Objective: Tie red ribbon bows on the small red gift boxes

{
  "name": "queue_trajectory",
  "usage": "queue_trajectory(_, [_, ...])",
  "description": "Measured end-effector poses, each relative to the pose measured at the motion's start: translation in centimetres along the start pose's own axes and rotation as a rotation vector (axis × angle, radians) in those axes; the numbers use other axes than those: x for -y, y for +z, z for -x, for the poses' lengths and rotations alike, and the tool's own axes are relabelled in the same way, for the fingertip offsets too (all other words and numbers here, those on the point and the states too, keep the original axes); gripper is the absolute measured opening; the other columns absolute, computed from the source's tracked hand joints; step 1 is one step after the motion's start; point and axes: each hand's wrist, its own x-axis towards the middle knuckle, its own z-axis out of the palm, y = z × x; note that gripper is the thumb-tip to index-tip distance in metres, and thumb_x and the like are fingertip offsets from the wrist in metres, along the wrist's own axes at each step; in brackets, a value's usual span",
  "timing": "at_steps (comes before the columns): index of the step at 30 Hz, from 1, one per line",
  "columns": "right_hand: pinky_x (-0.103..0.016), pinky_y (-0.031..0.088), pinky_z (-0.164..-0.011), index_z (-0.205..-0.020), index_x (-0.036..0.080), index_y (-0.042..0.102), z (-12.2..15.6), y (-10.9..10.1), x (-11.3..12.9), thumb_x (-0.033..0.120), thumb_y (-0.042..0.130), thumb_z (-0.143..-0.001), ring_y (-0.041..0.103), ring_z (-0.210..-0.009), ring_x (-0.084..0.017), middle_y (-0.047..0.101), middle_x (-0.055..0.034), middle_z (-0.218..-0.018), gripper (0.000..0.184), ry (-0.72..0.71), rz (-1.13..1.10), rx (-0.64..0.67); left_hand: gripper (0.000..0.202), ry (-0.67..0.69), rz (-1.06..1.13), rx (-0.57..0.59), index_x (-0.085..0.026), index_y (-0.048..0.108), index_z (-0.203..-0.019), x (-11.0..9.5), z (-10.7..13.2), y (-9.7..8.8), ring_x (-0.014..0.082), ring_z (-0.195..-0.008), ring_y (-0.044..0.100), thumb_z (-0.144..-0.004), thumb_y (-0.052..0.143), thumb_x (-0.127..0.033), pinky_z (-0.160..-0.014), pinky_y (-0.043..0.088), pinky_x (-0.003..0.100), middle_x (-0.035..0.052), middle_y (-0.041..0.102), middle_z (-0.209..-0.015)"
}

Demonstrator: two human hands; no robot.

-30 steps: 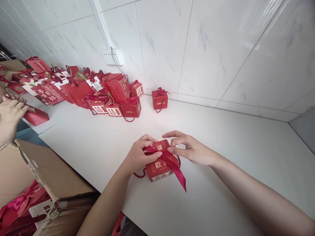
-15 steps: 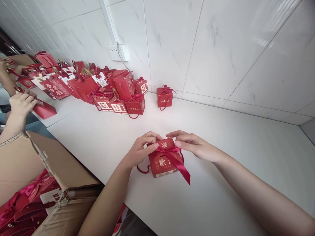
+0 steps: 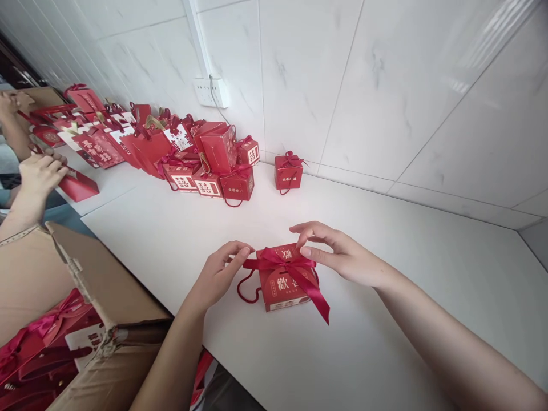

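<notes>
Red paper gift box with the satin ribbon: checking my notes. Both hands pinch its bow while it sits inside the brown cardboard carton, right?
No. The head view shows the red paper gift box on the white tabletop, outside the brown cardboard carton; left hand and right hand do pinch its bow.

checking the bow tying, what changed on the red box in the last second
The left hand slid left off the red gift box; with the right hand it drew the loops of the ribbon bow apart, so the bow spreads wider. Each hand pinches a loop. The box stayed put on the white table.
</notes>
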Motion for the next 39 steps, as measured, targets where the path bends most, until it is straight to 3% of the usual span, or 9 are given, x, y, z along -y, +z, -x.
queue_trajectory(6, [-0.039, 0.045, -0.096, -0.086, 0.025, 0.059, -1.2, 2.2, 0.5, 0.036, 0.059, -0.091, 0.047, -0.129, -0.026, 0.056, -0.0071, -0.127, 0.013, -0.059, 0.162, 0.025, 0.037, -0.026, 0.131, 0.122, -0.017, 0.051, -0.071, 0.3, 0.2, 0.1, 0.0125, -0.067, 0.044, -0.089, 0.055, -0.048, -0.062, 0.035, 0.024, -0.0016, 0.049, -0.07])
queue_trajectory(12, [-0.038, 0.046, -0.094, -0.084, 0.023, 0.058, -1.5, 2.7, -0.2, 0.032, 0.063, -0.088, 0.056, -0.118, -0.023, 0.054, -0.0074, -0.13, 0.012, -0.042, 0.179, 0.046, 0.032, -0.044, 0.401, 0.318, -0.015, 0.049, -0.07, 0.9, 1.3, 0.3, 0.0111, -0.066, 0.044, -0.089, 0.06, -0.039, -0.063, 0.035, 0.024, -0.001, 0.049, -0.069])
queue_trajectory(18, [-0.038, 0.045, -0.096, -0.08, 0.022, 0.057, -1.2, 2.9, -0.8, 0.027, 0.061, -0.089, 0.055, -0.121, -0.023, 0.057, -0.0073, -0.128, 0.011, -0.031, 0.162, 0.034, 0.03, -0.067, 0.508, 0.368, -0.015, 0.049, -0.069, 1.4, 2.2, 1.1, 0.0126, -0.069, 0.051, -0.084, 0.067, -0.033, -0.065, 0.042, 0.026, 0.0012, 0.057, -0.073])
queue_trajectory(23, [-0.04, 0.044, -0.099, -0.079, 0.023, 0.057, -1.1, 3.3, -1.1, 0.025, 0.062, -0.088, 0.053, -0.122, -0.023, 0.057, -0.0058, -0.129, 0.01, -0.055, 0.208, -0.012, 0.031, -0.037, 0.371, 0.369, -0.015, 0.05, -0.068, 0.5, 2.7, 1.4, 0.0127, -0.071, 0.052, -0.083, 0.068, -0.034, -0.067, 0.041, 0.025, 0.0006, 0.057, -0.071])
queue_trajectory(28, [-0.038, 0.045, -0.098, -0.087, 0.024, 0.059, -1.0, 2.4, -0.6, 0.028, 0.061, -0.091, 0.051, -0.125, -0.023, 0.057, -0.0056, -0.128, 0.006, -0.13, 0.213, 0.005, 0.03, -0.014, 0.055, 0.49, -0.016, 0.055, -0.072, -1.0, 3.2, 0.0, 0.013, -0.072, 0.05, -0.083, 0.066, -0.042, -0.068, 0.041, 0.026, -0.0008, 0.057, -0.075])
queue_trajectory(30, [-0.037, 0.045, -0.099, -0.093, 0.025, 0.059, -0.9, 1.7, -0.1, 0.031, 0.058, -0.093, 0.049, -0.128, -0.022, 0.059, -0.0053, -0.123, 0.006, -0.177, 0.196, -0.016, 0.027, 0.016, -0.075, 0.38, -0.019, 0.059, -0.082, -1.7, 3.0, -1.1, 0.0143, -0.075, 0.052, -0.085, 0.062, -0.045, -0.069, 0.042, 0.026, -0.0005, 0.059, -0.081])
queue_trajectory(34, [-0.038, 0.041, -0.104, -0.098, 0.025, 0.059, -0.4, 1.0, 0.5, 0.028, 0.054, -0.095, 0.049, -0.127, -0.021, 0.057, -0.0053, -0.127, 0.006, -0.257, 0.248, -0.153, 0.026, 0.085, -0.147, 0.019, -0.028, 0.057, -0.111, -3.1, 1.1, -2.4, 0.0179, -0.097, 0.057, -0.093, 0.049, -0.045, -0.083, 0.046, 0.03, 0.0015, 0.059, -0.116])
queue_trajectory(36, [-0.038, 0.041, -0.104, -0.098, 0.025, 0.06, -0.3, 1.5, 0.4, 0.024, 0.055, -0.094, 0.049, -0.127, -0.02, 0.055, -0.0062, -0.131, 0.007, -0.284, 0.313, -0.15, 0.026, 0.161, -0.138, 0.071, -0.031, 0.057, -0.114, -3.4, -0.3, -2.1, 0.0192, -0.11, 0.055, -0.094, 0.048, -0.043, -0.094, 0.044, 0.033, 0.0011, 0.055, -0.126])
queue_trajectory(39, [-0.039, 0.042, -0.105, -0.099, 0.024, 0.061, -0.2, 2.7, -0.3, 0.023, 0.058, -0.091, 0.046, -0.13, -0.021, 0.054, -0.0076, -0.13, 0.009, -0.289, 0.36, -0.133, 0.02, 0.279, -0.097, 0.281, -0.028, 0.059, -0.106, -3.5, -2.1, -1.1, 0.0208, -0.121, 0.051, -0.091, 0.053, -0.04, -0.104, 0.041, 0.036, 0.0021, 0.056, -0.126])
